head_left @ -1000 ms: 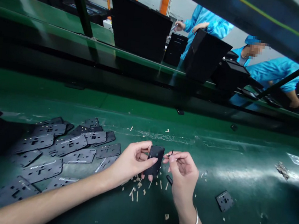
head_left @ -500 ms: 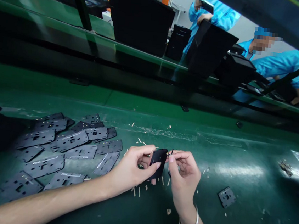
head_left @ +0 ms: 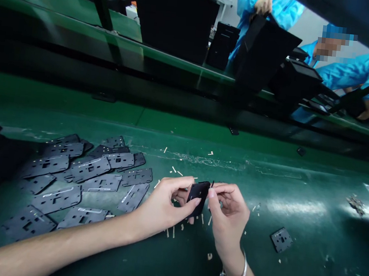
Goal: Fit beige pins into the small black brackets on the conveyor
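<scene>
A black flat plastic plate (head_left: 198, 196) stands tilted in my left hand (head_left: 171, 200), the thumb across its face and the fingers behind it. My right hand (head_left: 229, 211) is beside the plate's right edge, thumb and forefinger pinched on a thin dark strip (head_left: 212, 185). Whether that strip is a tool or part of the plate I cannot tell. To the left lies a loose pile of similar black plates (head_left: 90, 170) with cut-outs and holes. Small pale paper-like strips (head_left: 173, 232) are scattered on the green table around my hands.
The green table (head_left: 118, 263) runs up to a dark raised shelf with black boxes (head_left: 175, 18) on it. Another black plate (head_left: 281, 240) lies at right, near a small metallic heap (head_left: 355, 204). Two people in blue (head_left: 352, 72) are across the shelf.
The yellowish bit at the plate's right edge no longer shows. My hands have hardly moved; the view has shifted slightly. Across the shelf, one person's hand has moved onto a black box.
</scene>
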`<move>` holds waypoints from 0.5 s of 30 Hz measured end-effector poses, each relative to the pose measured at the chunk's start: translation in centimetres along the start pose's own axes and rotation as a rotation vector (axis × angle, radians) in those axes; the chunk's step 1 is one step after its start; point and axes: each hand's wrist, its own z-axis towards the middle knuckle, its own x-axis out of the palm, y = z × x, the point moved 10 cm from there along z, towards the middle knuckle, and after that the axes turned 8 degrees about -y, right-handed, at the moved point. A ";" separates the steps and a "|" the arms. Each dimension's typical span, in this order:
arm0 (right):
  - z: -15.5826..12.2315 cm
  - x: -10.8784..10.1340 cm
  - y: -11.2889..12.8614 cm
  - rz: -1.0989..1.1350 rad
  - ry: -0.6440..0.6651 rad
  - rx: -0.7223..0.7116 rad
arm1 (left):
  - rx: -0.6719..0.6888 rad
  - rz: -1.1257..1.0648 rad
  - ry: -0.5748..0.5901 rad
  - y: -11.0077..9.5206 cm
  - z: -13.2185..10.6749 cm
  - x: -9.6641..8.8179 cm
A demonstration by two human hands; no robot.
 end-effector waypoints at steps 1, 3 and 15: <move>0.0 0.0 -0.1 0.005 0.004 0.013 | -0.002 0.003 0.001 0.0 0.0 0.0; 0.1 0.1 -0.4 0.021 0.010 0.041 | -0.010 0.008 0.007 -0.1 -0.1 0.1; 0.2 0.1 -1.2 0.088 0.010 0.098 | -0.008 0.019 0.018 -0.2 -0.2 0.2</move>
